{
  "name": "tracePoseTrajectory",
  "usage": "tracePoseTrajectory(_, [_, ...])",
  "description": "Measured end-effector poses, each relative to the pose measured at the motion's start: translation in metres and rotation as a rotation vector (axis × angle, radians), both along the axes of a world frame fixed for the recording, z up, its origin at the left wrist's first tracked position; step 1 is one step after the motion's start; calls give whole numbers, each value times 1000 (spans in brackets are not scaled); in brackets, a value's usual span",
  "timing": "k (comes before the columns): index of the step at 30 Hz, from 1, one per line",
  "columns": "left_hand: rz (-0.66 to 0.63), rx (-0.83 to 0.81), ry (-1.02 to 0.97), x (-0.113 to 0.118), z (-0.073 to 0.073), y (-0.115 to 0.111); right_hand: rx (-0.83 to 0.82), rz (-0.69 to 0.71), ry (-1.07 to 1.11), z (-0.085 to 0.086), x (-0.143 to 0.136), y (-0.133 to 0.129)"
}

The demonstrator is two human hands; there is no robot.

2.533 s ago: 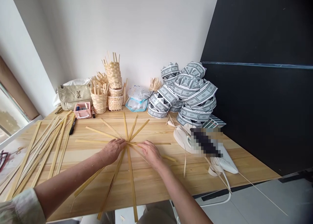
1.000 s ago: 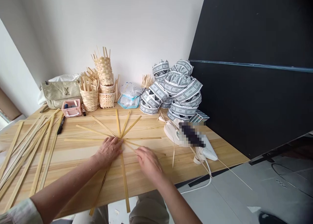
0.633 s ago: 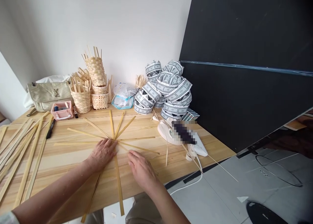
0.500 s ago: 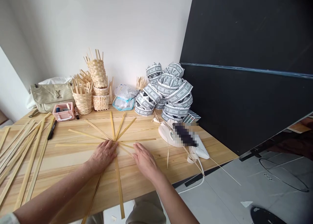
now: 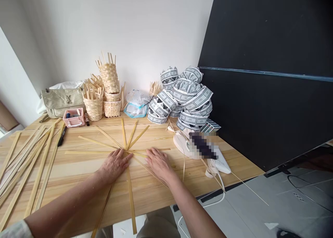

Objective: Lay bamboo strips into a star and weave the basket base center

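Flat bamboo strips [image 5: 131, 203] lie crossed on the table, spreading like a star from one crossing point. My left hand [image 5: 116, 163] lies palm down at that crossing, its fingers stretched out and pressing on the strips; it hides part of the centre. To the right, my right hand [image 5: 158, 161] rests flat with fingers extended, its fingertips on the strips that point right. One thin diagonal strip [image 5: 145, 167] passes beneath the right hand toward the table's front edge.
Loose strips [image 5: 28, 175] lie at left beside a black marker [image 5: 61, 137]. Woven baskets [image 5: 94, 108], a pink box [image 5: 74, 117] and a bag [image 5: 62, 101] stand at the back. Patterned paper rolls [image 5: 194, 106] and white tape [image 5: 179, 144] are at right, near a black panel [image 5: 260, 109].
The view has turned slightly left. My right hand has slid a little farther from me, and more of the diagonal strip shows beneath it. My left hand stays at the crossing.
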State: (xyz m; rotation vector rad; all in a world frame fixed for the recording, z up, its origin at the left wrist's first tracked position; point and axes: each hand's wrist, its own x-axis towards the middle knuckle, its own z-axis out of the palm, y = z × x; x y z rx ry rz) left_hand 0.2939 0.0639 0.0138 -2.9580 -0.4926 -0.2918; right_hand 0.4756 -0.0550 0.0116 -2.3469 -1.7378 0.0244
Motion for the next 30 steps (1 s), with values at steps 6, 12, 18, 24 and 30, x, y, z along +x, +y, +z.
tracePoseTrajectory(6, [-6,17,9,0,0,-1,-52,-36,-12,1,-4,1])
tracePoseTrajectory(12, [6,9,8,1,-1,0,-54,-39,-35,1,-5,0])
tracePoseTrajectory(18, [15,24,10,1,0,-1,-78,-39,-35,6,-3,2])
tracePoseTrajectory(24, [-10,35,5,0,-3,2,-83,-47,-25,3,-1,6])
tracePoseTrajectory(30, [0,15,8,1,-3,1,-74,-62,-38,1,-1,9])
